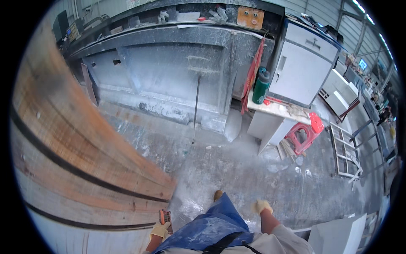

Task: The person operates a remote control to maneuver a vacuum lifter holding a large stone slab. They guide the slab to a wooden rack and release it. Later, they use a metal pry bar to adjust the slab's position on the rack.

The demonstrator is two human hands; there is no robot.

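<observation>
My left hand (159, 231), in a pale yellow work glove, is closed on an orange and black handheld remote control (165, 216) with small buttons. It is at the lower left, beside the end of a stack of wooden boards (97, 156). My right hand (262, 207), in a similar glove, hangs low over the floor to the right of my blue apron (215, 224). Its fingers look loosely apart, and I see nothing in them. The boards are large, brown and grained, with dark gaps between the layers.
A dusty grey machine bench (173, 72) spans the far side, and a thin rod (197, 110) leans against it. Right of it stand a white cabinet (302, 63), a green bottle (261, 86), a red stool (302, 137) and a white frame (344, 150). A white panel (338, 235) is near my right side.
</observation>
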